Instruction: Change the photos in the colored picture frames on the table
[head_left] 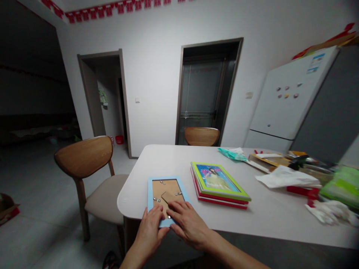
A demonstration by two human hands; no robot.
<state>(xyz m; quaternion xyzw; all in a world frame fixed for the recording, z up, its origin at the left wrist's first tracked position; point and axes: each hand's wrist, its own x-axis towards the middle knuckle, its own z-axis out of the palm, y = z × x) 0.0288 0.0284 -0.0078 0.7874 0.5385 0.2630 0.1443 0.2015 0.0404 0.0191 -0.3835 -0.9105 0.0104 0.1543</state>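
A light blue picture frame (150,190) lies face down at the table's near left edge. Its brown backing board (159,186) faces up, with small metal clips round it and a stand flap (167,197) in the middle. My left hand (151,226) grips the near left corner, thumb at the rim. Over the near right part lies my right hand (189,224), its fingers bent onto the backing and its thumb against the near edge. A metal clip shows between the two hands. Right of the frame, a green picture frame (244,193) with a picture of a figure tops a stack with red frames (207,198).
The white table (168,157) has rounded corners. Along its right side lie a teal-and-white wrapper (234,154), white paper (287,177), a green plastic bag (342,186) and white gloves (331,212). Wooden chairs stand at the left (86,157) and far side (202,136).
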